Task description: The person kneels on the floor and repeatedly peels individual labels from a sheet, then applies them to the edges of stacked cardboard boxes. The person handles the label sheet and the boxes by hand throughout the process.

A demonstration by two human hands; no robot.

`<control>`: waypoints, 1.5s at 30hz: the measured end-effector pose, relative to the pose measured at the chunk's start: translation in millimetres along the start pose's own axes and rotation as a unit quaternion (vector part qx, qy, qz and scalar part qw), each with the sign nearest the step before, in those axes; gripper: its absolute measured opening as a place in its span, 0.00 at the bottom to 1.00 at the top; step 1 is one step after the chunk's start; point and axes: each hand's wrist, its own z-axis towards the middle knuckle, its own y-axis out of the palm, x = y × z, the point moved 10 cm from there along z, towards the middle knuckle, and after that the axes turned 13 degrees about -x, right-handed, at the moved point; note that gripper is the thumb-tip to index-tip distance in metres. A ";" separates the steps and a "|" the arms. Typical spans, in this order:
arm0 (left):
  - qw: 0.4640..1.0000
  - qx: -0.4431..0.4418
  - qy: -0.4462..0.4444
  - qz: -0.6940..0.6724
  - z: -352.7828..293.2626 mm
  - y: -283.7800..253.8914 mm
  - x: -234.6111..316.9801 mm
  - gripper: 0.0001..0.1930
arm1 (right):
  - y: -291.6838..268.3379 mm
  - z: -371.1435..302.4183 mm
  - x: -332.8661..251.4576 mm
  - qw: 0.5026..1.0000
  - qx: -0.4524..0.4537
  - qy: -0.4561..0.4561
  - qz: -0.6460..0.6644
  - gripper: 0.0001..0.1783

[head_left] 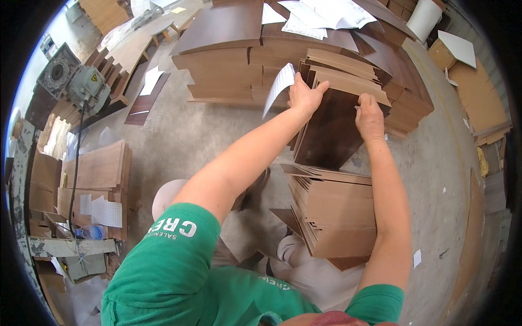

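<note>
A stack of dark brown boards (333,133) stands on edge in front of me, its pale brown edges facing up. My left hand (305,96) is closed at the stack's upper left, thumb stretched toward the boards. From its fingers hangs a white printed sheet (279,89), curled and marked with a fine grid. At the right corner of the nearest board is my right hand (371,118), fingers curled in. A small white bit shows by those fingertips, too small to name. Closer to my body, a second stack of boards (342,209) stands slightly fanned.
Behind the boards is a long, low pile of brown panels (223,68) with loose papers (326,15) on top. At left are a grey motor (81,81) with a black cable, more boards (98,168) and a plastic bottle (91,232). Cardboard (470,92) lies at right.
</note>
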 end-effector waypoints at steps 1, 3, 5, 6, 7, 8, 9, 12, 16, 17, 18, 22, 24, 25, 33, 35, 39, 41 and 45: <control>1.000 -0.005 -0.001 -0.001 -3.2 0.0 2.5 0.48 | -1.8 -2.2 13.6 0.998 -0.009 0.059 -0.013 0.16; 1.000 0.002 0.011 -0.011 -5.7 0.8 -0.8 0.48 | -20.3 -7.5 24.5 0.993 0.024 0.099 -0.053 0.18; 1.000 0.004 0.020 -0.011 -7.8 -3.2 -0.7 0.48 | -39.7 -10.4 37.4 0.988 0.040 0.148 -0.036 0.18; 1.000 -0.005 0.020 -0.007 -14.6 -1.7 0.4 0.48 | -43.0 -10.9 41.4 0.989 0.029 0.143 0.008 0.17; 1.000 -0.013 0.021 -0.003 -20.9 -1.1 1.7 0.49 | -45.3 -10.9 43.6 0.989 0.018 0.138 0.053 0.16; 0.999 -0.027 0.024 0.007 -25.8 -1.7 3.4 0.49 | -47.1 -11.1 44.0 0.986 0.007 0.133 0.097 0.15; 0.999 -0.041 0.026 0.016 -31.7 -4.3 5.8 0.50 | -49.2 -10.1 22.4 0.989 -0.024 0.086 0.121 0.11; 0.995 -0.089 0.024 0.047 -41.0 -10.3 15.2 0.50 | -64.9 -23.6 -32.0 0.998 -0.051 -0.039 0.015 0.10; 0.984 -0.066 0.154 0.059 -49.5 -57.4 44.6 0.40 | -55.2 -50.8 -23.4 0.918 -0.334 0.125 0.171 0.11; 0.982 -0.068 0.175 0.025 -56.8 -71.4 52.2 0.26 | -58.9 -63.4 -25.1 0.881 -0.408 0.161 0.179 0.11; 0.981 -0.105 0.166 -0.010 -51.3 -78.6 45.8 0.17 | -54.5 -74.8 -30.0 0.836 -0.479 0.190 0.188 0.11; 0.946 -0.244 0.203 -0.070 -105.3 -88.7 81.3 0.21 | -86.5 -45.2 -55.7 0.912 -0.204 0.095 0.344 0.11; 0.931 -0.287 0.202 -0.097 -119.1 -85.0 80.4 0.25 | -103.7 -33.6 -86.0 0.930 -0.104 0.047 0.349 0.10; 0.932 -0.299 0.188 -0.083 -122.3 -82.2 73.4 0.24 | -111.1 -28.6 -104.9 0.934 -0.079 0.026 0.347 0.09; 0.931 -0.330 0.145 -0.059 -133.5 -64.8 49.4 0.20 | -120.4 -23.4 -203.1 0.971 -0.018 -0.193 0.143 0.09; 0.929 -0.301 0.184 -0.110 -129.0 -67.4 43.1 0.19 | -114.3 -22.0 -210.2 0.970 -0.022 -0.205 0.128 0.09; 0.933 -0.309 0.178 -0.053 -134.9 -67.1 51.5 0.20 | -113.1 -25.6 -218.4 0.974 -0.014 -0.207 0.090 0.10; 0.935 -0.310 0.157 -0.066 -132.4 -71.6 48.3 0.20 | -107.9 -23.6 -224.7 0.976 -0.017 -0.209 0.065 0.12; 0.940 -0.307 0.143 -0.044 -128.1 -72.5 43.3 0.20 | -99.7 -24.3 -228.0 0.977 -0.010 -0.210 0.037 0.14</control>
